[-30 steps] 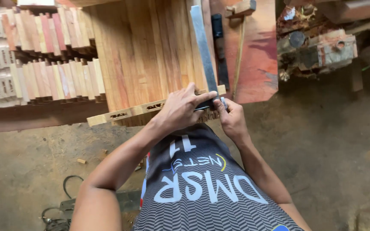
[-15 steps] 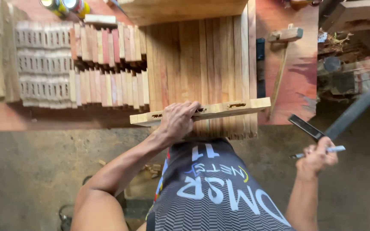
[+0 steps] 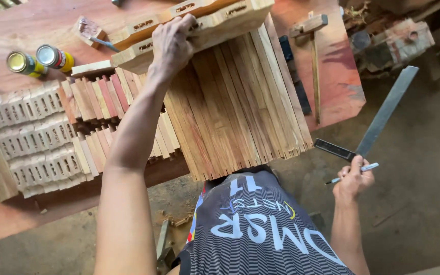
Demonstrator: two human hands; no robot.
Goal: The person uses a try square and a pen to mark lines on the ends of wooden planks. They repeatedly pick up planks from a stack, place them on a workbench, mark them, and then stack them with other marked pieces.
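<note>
My left hand (image 3: 171,43) grips the rail (image 3: 199,25), lying crosswise and rising rightward; my right hand (image 3: 353,179) clutches the square (image 3: 378,119) and pen (image 3: 352,173).

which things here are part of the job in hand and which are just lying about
In hand:
- left hand on the mortised wooden rail
- right hand holding the try square and pen
- row of wooden slats under the rail

Lying about:
- two yellow cans
- wooden mallet
- stacked short blocks
</note>
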